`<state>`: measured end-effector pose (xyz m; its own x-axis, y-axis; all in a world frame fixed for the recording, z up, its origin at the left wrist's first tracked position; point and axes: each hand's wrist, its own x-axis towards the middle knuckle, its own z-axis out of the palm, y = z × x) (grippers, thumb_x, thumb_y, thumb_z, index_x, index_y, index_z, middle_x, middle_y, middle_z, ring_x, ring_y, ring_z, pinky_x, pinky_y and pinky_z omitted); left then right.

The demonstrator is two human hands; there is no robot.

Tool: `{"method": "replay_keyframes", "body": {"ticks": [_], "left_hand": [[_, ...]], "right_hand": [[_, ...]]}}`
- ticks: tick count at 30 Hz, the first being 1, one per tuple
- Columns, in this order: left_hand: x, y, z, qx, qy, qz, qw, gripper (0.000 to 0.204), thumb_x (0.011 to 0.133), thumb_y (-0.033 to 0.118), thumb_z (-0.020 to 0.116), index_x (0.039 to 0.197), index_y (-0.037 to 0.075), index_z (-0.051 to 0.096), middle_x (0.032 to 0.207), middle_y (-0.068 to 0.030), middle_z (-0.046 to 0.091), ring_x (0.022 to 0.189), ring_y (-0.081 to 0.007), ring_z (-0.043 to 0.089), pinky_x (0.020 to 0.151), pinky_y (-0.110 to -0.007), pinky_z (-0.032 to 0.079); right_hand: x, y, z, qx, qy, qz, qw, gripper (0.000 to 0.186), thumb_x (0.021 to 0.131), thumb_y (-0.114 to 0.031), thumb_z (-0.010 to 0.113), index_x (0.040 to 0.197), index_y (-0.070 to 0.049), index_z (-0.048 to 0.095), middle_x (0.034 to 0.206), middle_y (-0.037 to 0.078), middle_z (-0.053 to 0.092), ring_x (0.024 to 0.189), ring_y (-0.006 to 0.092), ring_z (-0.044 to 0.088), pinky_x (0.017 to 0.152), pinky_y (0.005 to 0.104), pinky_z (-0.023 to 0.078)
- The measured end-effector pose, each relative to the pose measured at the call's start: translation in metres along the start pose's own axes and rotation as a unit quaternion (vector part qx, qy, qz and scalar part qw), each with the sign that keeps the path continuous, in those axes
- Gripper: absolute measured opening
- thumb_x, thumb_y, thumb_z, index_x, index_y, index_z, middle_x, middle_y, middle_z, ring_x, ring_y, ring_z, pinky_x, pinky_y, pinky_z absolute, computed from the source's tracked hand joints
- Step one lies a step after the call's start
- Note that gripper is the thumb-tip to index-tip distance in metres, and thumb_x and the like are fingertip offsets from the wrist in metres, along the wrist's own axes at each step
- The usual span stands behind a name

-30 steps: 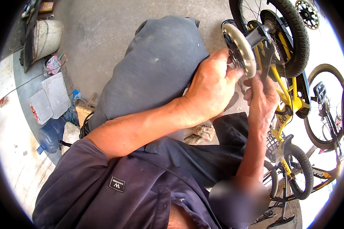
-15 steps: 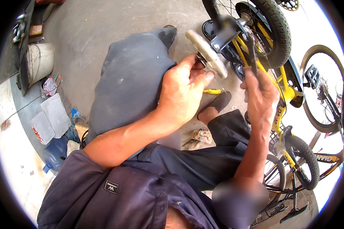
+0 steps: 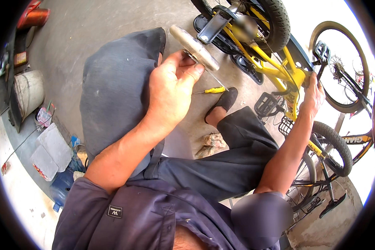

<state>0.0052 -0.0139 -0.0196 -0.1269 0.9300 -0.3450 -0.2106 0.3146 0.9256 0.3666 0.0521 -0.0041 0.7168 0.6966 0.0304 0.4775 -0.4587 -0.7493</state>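
Observation:
In my left hand [image 3: 171, 85] is a small pale wheel [image 3: 194, 48], thumb and fingers pinching it at its hub side. The wheel is tilted and apart from the bicycle. My right hand [image 3: 313, 96] reaches out to the right and closes on the yellow bicycle frame [image 3: 275, 68] at its near end. Part of that grip is hidden, and I cannot make out a tool in it. A black bracket [image 3: 214, 27] stands out by the bicycle's thick-tyred wheel [image 3: 279, 25], just beyond the small wheel.
On the floor below the small wheel lies a yellow-handled screwdriver [image 3: 214, 90], beside my shoe [image 3: 227, 100]. More bicycles [image 3: 341, 66] crowd the right side. At left are a whitish bucket [image 3: 29, 91], grey slabs [image 3: 54, 150] and a blue water bottle [image 3: 62, 187].
My right hand has moved from beside the thick-tyred wheel, where it held a wrench, to the frame's near end; the wrench is out of sight. My left hand keeps the small wheel, and the view has shifted.

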Motion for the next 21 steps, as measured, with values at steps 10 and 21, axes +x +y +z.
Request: {"method": "replay_keyframes", "body": {"ticks": [10, 21], "left_hand": [[0.0, 0.004, 0.002, -0.05, -0.015, -0.015, 0.999, 0.034, 0.094, 0.013, 0.064, 0.121, -0.007, 0.058, 0.111, -0.0139, 0.067, 0.098, -0.0208, 0.066, 0.092, -0.035, 0.051], [-0.002, 0.005, -0.003, -0.044, -0.033, -0.04, 0.998, 0.033, 0.095, 0.008, 0.061, 0.122, -0.01, 0.055, 0.112, -0.0145, 0.065, 0.097, -0.0209, 0.065, 0.093, -0.036, 0.053]], "right_hand": [[-0.012, 0.015, -0.009, 0.05, -0.024, 0.019, 0.998, 0.045, 0.09, -0.036, 0.069, 0.11, 0.004, 0.067, 0.092, 0.008, 0.068, 0.084, 0.0136, 0.061, 0.073, 0.0273, 0.053], [-0.007, 0.124, -0.03, -0.053, 0.018, -0.013, 0.998, 0.044, 0.092, -0.04, 0.062, 0.108, 0.0, 0.071, 0.088, 0.007, 0.069, 0.076, 0.0141, 0.061, 0.07, 0.0287, 0.048]]}}
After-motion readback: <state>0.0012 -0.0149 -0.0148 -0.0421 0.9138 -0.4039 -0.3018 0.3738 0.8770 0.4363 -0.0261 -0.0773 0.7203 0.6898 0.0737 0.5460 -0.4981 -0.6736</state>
